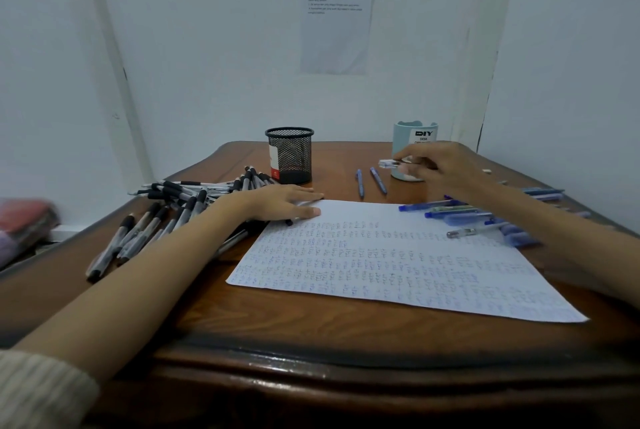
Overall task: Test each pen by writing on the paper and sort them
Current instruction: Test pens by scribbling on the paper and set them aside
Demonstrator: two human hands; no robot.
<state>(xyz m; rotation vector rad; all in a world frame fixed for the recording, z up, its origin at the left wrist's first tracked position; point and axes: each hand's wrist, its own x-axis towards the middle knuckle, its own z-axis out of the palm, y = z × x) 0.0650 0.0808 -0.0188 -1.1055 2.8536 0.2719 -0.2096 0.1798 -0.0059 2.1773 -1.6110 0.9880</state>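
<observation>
The table [311,335] under my arms is dark wood, varnished to a gloss, with the grain showing. The paper [398,266] is matt white, ruled and inked in blue. My sleeve [38,390] is pale ribbed knit cloth. The black cup [290,155] is wire mesh, metal by the look of it. The pale blue cup [401,143] is smooth and faintly shiny, like plastic. The pen [389,163] pinched in my right hand [440,169] is clear glossy plastic. The pens on the left [156,220] have clear barrels with matt black grips. The blue pens [450,212] are translucent plastic.
</observation>
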